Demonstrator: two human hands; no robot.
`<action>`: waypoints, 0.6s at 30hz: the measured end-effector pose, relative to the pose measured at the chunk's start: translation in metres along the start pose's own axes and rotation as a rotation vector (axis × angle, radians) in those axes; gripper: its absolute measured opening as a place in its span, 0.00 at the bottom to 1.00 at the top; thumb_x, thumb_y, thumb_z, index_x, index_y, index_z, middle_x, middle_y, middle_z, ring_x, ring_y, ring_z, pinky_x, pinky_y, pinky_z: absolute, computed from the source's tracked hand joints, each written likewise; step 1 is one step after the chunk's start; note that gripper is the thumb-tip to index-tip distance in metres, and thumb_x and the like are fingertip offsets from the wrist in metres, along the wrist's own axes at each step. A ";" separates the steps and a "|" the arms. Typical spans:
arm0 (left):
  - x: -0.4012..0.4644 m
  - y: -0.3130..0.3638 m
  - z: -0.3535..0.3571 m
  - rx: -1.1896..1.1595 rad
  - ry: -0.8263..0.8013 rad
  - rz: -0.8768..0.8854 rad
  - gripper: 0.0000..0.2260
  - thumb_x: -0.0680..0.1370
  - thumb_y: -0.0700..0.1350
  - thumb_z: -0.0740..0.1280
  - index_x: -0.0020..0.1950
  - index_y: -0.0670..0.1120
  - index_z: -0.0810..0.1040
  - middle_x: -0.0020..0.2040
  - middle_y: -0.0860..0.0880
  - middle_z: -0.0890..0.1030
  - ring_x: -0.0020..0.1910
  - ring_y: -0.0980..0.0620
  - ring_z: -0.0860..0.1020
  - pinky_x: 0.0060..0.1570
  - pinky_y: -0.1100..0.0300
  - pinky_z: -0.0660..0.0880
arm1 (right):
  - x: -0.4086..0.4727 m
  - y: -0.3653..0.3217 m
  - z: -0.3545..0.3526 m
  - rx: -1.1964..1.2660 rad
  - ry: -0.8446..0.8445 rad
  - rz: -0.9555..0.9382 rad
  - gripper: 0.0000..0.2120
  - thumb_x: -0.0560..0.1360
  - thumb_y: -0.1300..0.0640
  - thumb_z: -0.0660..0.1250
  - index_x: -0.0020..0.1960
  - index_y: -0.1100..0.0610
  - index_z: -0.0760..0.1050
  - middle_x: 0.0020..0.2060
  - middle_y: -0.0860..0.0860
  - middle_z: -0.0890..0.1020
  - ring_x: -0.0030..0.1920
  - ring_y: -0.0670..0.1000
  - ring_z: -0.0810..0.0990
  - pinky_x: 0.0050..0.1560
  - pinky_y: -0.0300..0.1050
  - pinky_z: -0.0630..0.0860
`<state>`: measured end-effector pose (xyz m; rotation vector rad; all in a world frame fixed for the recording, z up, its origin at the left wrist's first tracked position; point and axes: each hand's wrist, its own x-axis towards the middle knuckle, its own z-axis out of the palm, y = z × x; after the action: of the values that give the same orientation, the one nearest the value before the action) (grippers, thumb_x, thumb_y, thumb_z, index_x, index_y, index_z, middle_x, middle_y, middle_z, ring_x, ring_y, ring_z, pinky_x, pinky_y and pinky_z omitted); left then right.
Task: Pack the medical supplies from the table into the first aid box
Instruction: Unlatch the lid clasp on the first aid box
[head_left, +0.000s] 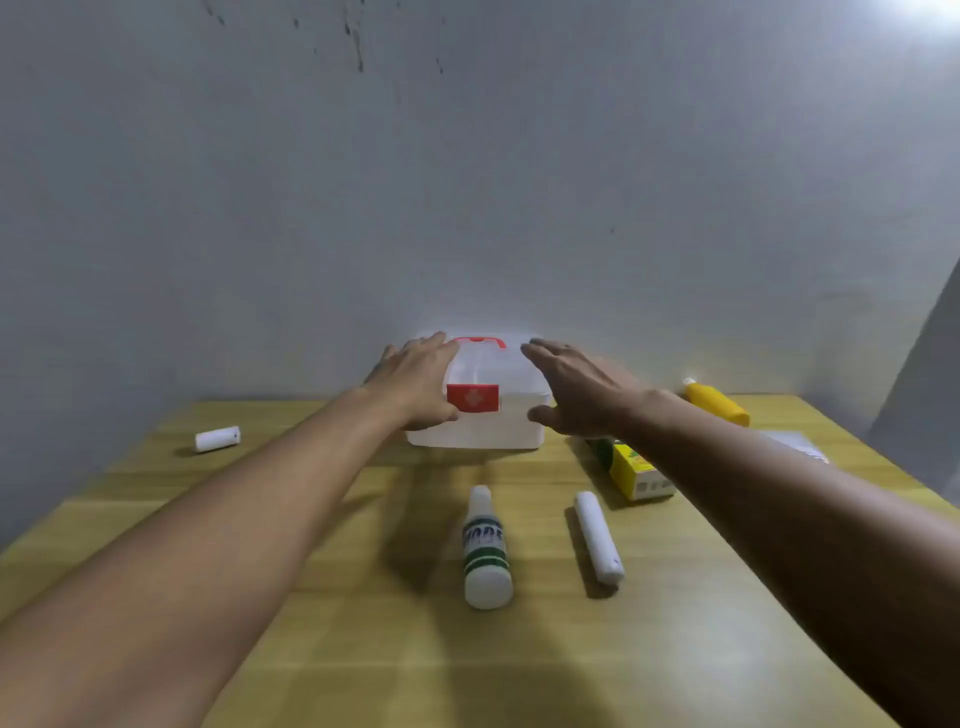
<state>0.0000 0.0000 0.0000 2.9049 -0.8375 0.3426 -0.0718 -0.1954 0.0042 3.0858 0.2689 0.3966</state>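
Hands, left hand (415, 382) and right hand (576, 389), spread open and empty, flank the closed first aid box (511, 415) at the tabletop's (322, 597) far edge; opening step, likely; next move calls for releasing the red latch (472, 398) and raising the lid.

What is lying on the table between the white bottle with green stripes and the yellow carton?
In the head view, a long white roll lies between the white bottle and the yellow carton, apart from both.

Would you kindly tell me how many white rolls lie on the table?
2: a short roll at far left, a long roll right of the white bottle. More may hide behind the arms.
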 end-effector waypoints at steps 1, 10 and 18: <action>0.004 -0.004 0.001 0.022 -0.034 -0.021 0.40 0.70 0.51 0.73 0.77 0.47 0.56 0.78 0.45 0.57 0.76 0.44 0.57 0.74 0.43 0.56 | 0.008 -0.001 0.004 -0.022 0.005 -0.010 0.37 0.73 0.50 0.70 0.75 0.60 0.57 0.72 0.57 0.66 0.71 0.58 0.66 0.67 0.55 0.71; 0.019 -0.034 0.024 -0.036 -0.081 -0.081 0.43 0.71 0.46 0.75 0.78 0.48 0.51 0.80 0.47 0.52 0.79 0.47 0.51 0.75 0.46 0.54 | 0.036 0.000 0.027 -0.048 -0.020 -0.006 0.37 0.76 0.53 0.68 0.78 0.55 0.51 0.77 0.53 0.60 0.76 0.57 0.58 0.70 0.57 0.66; -0.002 -0.024 0.023 -0.070 0.038 -0.020 0.35 0.74 0.47 0.71 0.77 0.49 0.59 0.77 0.49 0.61 0.75 0.48 0.58 0.69 0.51 0.65 | 0.010 0.005 0.024 -0.028 0.019 -0.010 0.34 0.77 0.55 0.67 0.78 0.52 0.54 0.76 0.50 0.61 0.76 0.55 0.59 0.70 0.53 0.66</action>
<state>0.0157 0.0176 -0.0237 2.8311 -0.7975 0.3587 -0.0548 -0.1983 -0.0166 3.0531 0.2765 0.4266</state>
